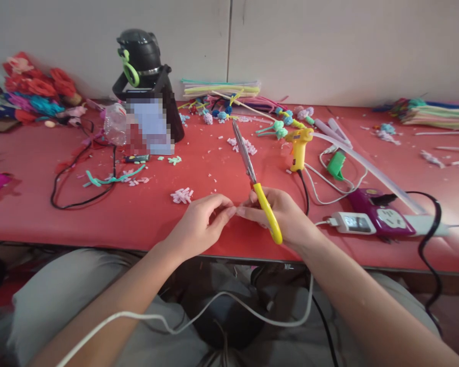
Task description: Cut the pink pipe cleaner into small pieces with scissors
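Note:
A pair of yellow-handled scissors (266, 211) rests in my right hand (285, 216), its closed blades pointing up and away over the table. The right thumb and fingertips meet those of my left hand (202, 221), which is closed in a pinch. Whatever lies between the touching fingertips is too small to make out. Just beyond my left hand is a little pile of pale pink cut pieces (182, 195). Another heap of pink pieces (243, 146) lies farther back, beside the scissor blades.
A yellow glue gun (299, 148) stands right of centre, its cord trailing. Nearby are a purple power strip (390, 216) and a white plug-in adapter (354, 223). A black bottle (141, 61) stands back left, with pipe cleaners (222, 89) along the wall. A white cable (229, 294) crosses my lap.

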Demonstrator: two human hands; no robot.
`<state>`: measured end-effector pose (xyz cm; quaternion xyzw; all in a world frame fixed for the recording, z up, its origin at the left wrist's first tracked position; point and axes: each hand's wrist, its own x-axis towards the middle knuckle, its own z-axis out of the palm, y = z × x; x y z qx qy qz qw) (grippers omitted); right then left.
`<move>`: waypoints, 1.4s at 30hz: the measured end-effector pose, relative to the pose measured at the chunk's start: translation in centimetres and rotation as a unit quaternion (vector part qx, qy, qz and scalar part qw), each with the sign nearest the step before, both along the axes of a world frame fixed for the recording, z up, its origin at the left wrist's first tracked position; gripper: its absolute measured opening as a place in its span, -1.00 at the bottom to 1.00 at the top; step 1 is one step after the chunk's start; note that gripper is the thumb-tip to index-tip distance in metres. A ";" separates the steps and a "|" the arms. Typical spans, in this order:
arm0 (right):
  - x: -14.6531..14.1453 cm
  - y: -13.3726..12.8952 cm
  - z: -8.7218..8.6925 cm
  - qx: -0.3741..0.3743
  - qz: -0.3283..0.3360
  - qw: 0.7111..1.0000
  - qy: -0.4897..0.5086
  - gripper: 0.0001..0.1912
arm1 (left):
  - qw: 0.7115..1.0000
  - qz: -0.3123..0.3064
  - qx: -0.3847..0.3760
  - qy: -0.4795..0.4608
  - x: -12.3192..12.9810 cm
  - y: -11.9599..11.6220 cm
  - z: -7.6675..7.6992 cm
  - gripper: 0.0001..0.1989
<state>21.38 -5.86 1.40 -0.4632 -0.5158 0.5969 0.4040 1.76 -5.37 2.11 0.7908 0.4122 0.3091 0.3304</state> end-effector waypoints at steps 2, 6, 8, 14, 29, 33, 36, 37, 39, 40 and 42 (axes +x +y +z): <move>0.0 0.0 0.0 0.001 -0.009 0.999 -0.031 -0.54 | 1.000 0.011 0.000 0.006 -0.1 0.2 -0.1 -0.79; 0.7 0.2 0.3 0.039 -0.070 0.981 -0.176 -0.47 | 0.997 0.073 -0.031 -0.010 -0.6 1.0 -0.5 -0.74; 1.5 0.5 0.3 0.061 -0.080 0.964 -0.247 -0.44 | 0.993 0.098 -0.056 -0.029 -0.7 1.5 -0.6 -0.74; 3.9 0.9 -0.9 0.136 -0.109 0.877 -0.449 -0.31 | 0.970 0.121 -0.149 -0.150 -0.6 2.5 -1.5 -0.72; 5.0 0.4 -1.8 0.111 -0.030 0.856 -0.504 -0.35 | 0.935 0.132 -0.184 -0.272 -1.2 3.4 -2.1 -0.70; 5.0 0.3 -1.4 0.117 -0.022 0.858 -0.501 -0.32 | 0.942 0.136 -0.158 -0.262 -1.1 3.3 -2.1 -0.71; 5.0 0.2 -1.2 0.112 -0.021 0.853 -0.508 -0.31 | 0.947 0.132 -0.143 -0.255 -1.2 3.4 -2.3 -0.71; 4.9 0.2 -1.2 0.109 -0.022 0.852 -0.511 -0.31 | 0.949 0.131 -0.137 -0.252 -1.3 3.4 -2.4 -0.71; 4.9 0.3 -1.2 0.108 -0.024 0.852 -0.511 -0.30 | 0.952 0.131 -0.124 -0.249 -1.4 3.5 -2.6 -0.70; 4.9 0.3 -1.2 0.109 -0.024 0.852 -0.512 -0.30 | 0.953 0.130 -0.118 -0.248 -1.5 3.6 -2.8 -0.69; 4.9 0.3 -1.3 0.108 -0.024 0.850 -0.515 -0.28 | 0.955 0.128 -0.110 -0.245 -1.5 3.7 -3.0 -0.69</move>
